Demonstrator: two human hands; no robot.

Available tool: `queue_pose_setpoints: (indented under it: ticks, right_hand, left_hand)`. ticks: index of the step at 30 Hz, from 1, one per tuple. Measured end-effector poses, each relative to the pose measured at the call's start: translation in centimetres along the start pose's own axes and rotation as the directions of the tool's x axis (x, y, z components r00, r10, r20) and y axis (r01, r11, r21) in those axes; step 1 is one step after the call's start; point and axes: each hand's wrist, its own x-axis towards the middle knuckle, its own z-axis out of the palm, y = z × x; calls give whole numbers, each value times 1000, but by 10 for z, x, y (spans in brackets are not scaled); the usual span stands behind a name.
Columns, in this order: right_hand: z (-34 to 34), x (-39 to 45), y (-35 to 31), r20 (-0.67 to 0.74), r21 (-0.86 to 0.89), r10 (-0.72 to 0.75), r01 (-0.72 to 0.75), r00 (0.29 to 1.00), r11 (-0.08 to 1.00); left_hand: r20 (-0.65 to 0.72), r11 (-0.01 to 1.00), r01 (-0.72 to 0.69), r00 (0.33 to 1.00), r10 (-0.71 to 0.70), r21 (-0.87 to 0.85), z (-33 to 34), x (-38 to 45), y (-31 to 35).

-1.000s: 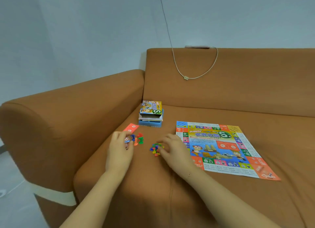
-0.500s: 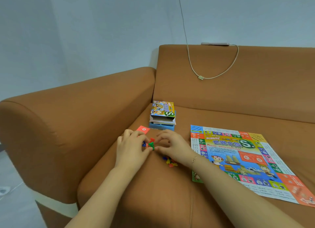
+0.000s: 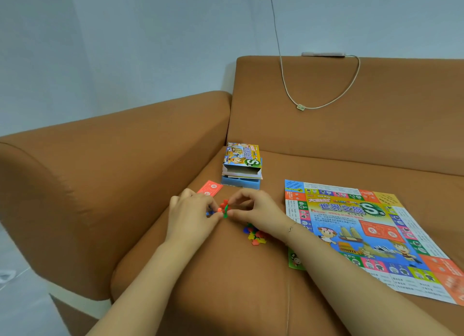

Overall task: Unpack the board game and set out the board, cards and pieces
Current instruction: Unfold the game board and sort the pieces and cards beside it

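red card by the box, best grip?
The red card lies flat on the sofa seat, left of the game box, so there is no face to pinch. Probably come from the near side, slide a fingertip under its free far-right corner, then pinch that edge.

You have one board [image 3: 371, 237], one box [image 3: 241, 161], one red card [image 3: 210, 188], two hands, and a pile of pieces [image 3: 253, 234] too small to count.

Soft, even indoor light, no glare; faint shadows under the forearms. Wide-angle bending at edges; small details slightly blurred.
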Motion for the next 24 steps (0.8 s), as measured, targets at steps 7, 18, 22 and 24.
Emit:
queue_pose_setpoints:
  ticks: [7,18,22,24]
  right_hand:
    - [1,7,0,41,46,49,-51,998,998]
    - [-10,-7,-7,-26,149,135,-130,990,980]
    - [-42,-33,-14,-113,164,136,-117,984,979]
    - [-67,-54,-17,-140,108,127,-113,982,988]
  left_hand:
    - [-73,999,38,996,-40,-31,-3,0,-6]
    - [-86,984,-2,996,-14,-178,-20,1,7]
    - [-52,968,-35,998,22,-249,-22,-2,30]
    - [-53,962,-81,996,69,-261,-21,-4,51]
